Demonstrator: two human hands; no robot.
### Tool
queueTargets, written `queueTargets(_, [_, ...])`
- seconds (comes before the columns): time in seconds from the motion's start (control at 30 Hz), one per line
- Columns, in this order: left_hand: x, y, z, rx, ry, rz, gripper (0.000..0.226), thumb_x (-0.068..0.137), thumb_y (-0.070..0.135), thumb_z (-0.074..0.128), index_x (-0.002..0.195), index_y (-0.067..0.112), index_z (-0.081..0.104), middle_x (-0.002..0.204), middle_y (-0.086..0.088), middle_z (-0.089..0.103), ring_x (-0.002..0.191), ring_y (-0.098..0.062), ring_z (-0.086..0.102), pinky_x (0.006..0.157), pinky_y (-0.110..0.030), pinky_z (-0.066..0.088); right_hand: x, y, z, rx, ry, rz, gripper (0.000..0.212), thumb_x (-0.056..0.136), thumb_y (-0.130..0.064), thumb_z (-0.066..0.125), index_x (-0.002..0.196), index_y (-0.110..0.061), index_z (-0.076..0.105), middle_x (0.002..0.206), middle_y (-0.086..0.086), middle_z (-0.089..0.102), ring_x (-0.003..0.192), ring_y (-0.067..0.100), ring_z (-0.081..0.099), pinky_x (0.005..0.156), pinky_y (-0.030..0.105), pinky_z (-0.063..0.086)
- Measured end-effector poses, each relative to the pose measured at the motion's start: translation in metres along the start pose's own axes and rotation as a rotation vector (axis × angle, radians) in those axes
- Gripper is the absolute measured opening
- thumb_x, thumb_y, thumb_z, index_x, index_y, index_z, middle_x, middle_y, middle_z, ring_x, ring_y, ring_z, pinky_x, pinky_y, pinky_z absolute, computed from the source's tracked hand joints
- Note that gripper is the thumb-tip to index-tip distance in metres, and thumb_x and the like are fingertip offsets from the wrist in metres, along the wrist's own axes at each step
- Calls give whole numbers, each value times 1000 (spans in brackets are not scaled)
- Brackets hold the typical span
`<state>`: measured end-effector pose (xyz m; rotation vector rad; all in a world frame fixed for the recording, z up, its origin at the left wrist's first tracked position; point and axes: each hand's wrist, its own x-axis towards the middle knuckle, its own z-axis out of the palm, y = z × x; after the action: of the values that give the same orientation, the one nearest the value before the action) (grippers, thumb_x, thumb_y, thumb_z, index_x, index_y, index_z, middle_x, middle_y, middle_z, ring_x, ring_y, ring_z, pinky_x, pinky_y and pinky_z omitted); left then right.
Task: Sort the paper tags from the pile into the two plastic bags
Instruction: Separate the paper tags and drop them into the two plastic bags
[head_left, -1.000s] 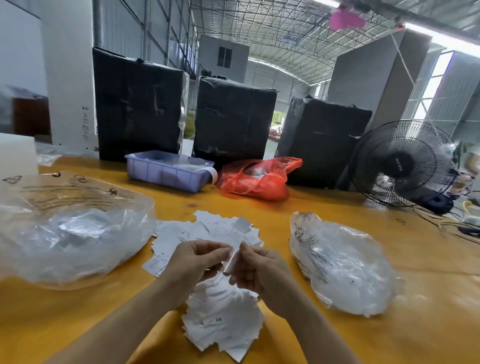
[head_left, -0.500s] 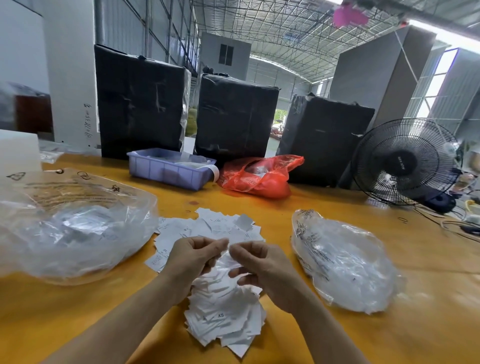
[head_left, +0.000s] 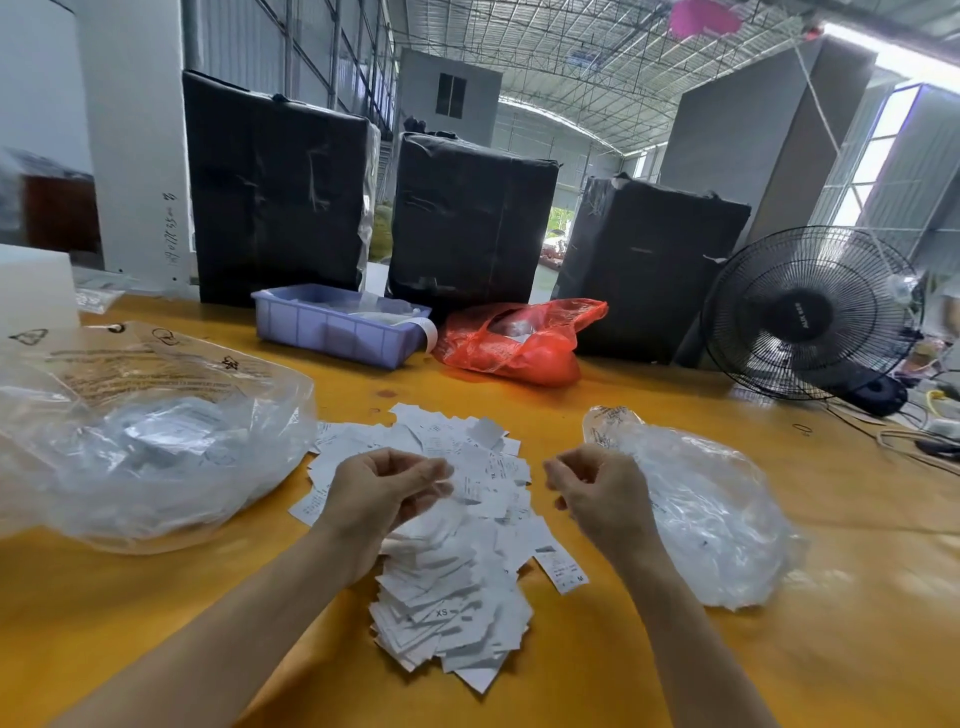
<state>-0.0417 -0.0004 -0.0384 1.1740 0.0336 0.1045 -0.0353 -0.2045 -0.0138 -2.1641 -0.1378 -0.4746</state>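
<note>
white paper tags lie in a pile (head_left: 447, 551) on the yellow table (head_left: 675, 675) right in front of you. above the pile, your left hand (head_left: 382, 491) pinches a tag. your right hand (head_left: 600, 493) is curled up; i cannot tell if it holds one. left of the pile sits the big clear bag (head_left: 140, 436), right of it the small clear bag (head_left: 701, 509). behind the pile are a purple tray (head_left: 337, 330) and a red bag (head_left: 514, 340).
</note>
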Motion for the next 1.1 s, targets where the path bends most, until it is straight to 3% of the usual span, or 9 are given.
queueTargets(0.1, [3, -2, -2, 0, 29, -5, 17, 69, 2, 74, 83, -1, 65, 72, -12, 72, 55, -14, 66, 50, -19, 50, 3, 14, -3, -461, -116, 36, 13, 87, -24, 67, 84, -12, 69, 81, -1, 63, 72, 10, 55, 68, 25, 45])
queueTargets(0.23, [5, -4, -3, 47, 54, 18, 6, 77, 2, 71, 81, 5, 68, 58, -2, 64, 49, -9, 52, 47, -16, 44, 1, 16, 4, -463, -179, 137, 26, 84, -39, 68, 86, -14, 65, 88, 1, 64, 80, 16, 61, 74, 33, 52])
queueTargets(0.33, [5, -4, -3, 43, 78, 28, 5, 81, 7, 68, 86, 7, 68, 59, -2, 50, 52, -11, 40, 50, -20, 35, -3, 16, 16, -571, -219, 158, 38, 86, -48, 63, 79, -11, 59, 70, 3, 55, 68, 19, 55, 63, 33, 44])
queueTargets(0.5, [7, -4, -2, 79, 90, 18, 6, 85, 11, 66, 89, 7, 68, 60, -3, 41, 51, -11, 33, 48, -21, 30, -2, 19, 19, -229, -187, 249, 15, 81, -14, 72, 82, 0, 68, 82, 14, 68, 76, 26, 66, 73, 42, 55])
queueTargets(0.6, [6, -4, -2, 100, 76, 4, 7, 84, 11, 67, 88, 7, 68, 57, -3, 44, 50, -11, 36, 46, -20, 32, -1, 22, 16, -132, -186, 279, 23, 82, -28, 72, 81, -6, 66, 70, 9, 62, 58, 12, 54, 58, 32, 46])
queueTargets(0.7, [5, -5, -2, 100, 42, -18, 6, 84, 9, 66, 88, 5, 68, 61, -5, 47, 51, -12, 37, 42, -18, 32, 0, 26, 20, -300, -314, 269, 56, 71, -46, 78, 101, 0, 63, 80, 7, 57, 72, 13, 47, 63, 28, 36])
queueTargets(0.83, [2, -4, -2, 121, 22, -27, 7, 84, 9, 66, 89, 5, 69, 68, -7, 47, 53, -13, 37, 43, -18, 32, 0, 23, 20, -304, -343, 254, 27, 68, -24, 83, 83, -8, 66, 85, 11, 68, 69, 16, 59, 61, 32, 47])
queueTargets(0.93, [1, -4, -1, 124, 20, -28, 9, 84, 9, 67, 90, 2, 68, 74, -11, 49, 53, -13, 37, 43, -18, 33, 3, 22, 13, -131, -159, 211, 12, 76, -16, 78, 77, -9, 68, 78, 4, 68, 72, 14, 63, 65, 32, 50])
queueTargets(1.1, [0, 0, -2, 101, -22, -62, 8, 76, 13, 72, 81, 7, 73, 60, -3, 53, 50, -13, 42, 46, -19, 37, 7, 11, -7, 602, 188, 135, 10, 75, -5, 74, 85, -6, 71, 71, 4, 68, 66, 16, 63, 60, 24, 49])
